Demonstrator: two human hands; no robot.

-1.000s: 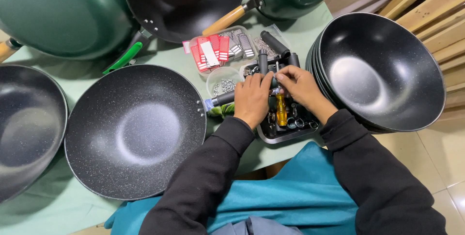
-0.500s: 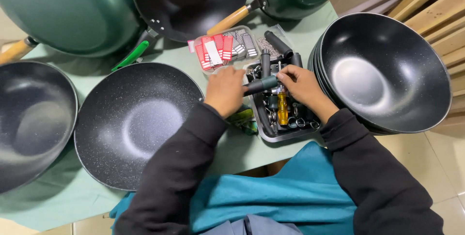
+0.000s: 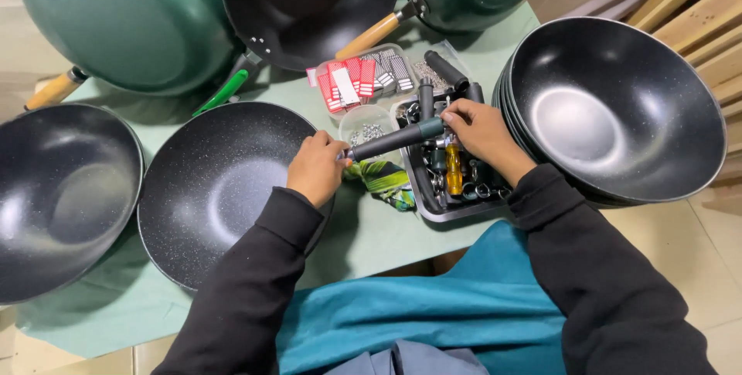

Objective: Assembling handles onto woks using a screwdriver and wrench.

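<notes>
Between pan (image 3: 220, 189) rim and tray (image 3: 456, 209): hands (image 3: 317, 168) (image 3: 479, 129) grip handle (image 3: 394, 141).

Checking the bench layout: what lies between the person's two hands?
In the head view, a dark grey pan handle spans from left hand to right hand; a small clear tub sits behind it.

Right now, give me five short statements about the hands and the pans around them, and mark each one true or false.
1. Both hands hold one dark pan handle. True.
2. The left hand rests at the rim of the speckled black pan. True.
3. The right hand is inside the stacked black pans. False: it is over the dark tray of small parts.
4. The yellow-handled tool lies in the tray. True.
5. The table cover is red. False: it is pale green.
</notes>
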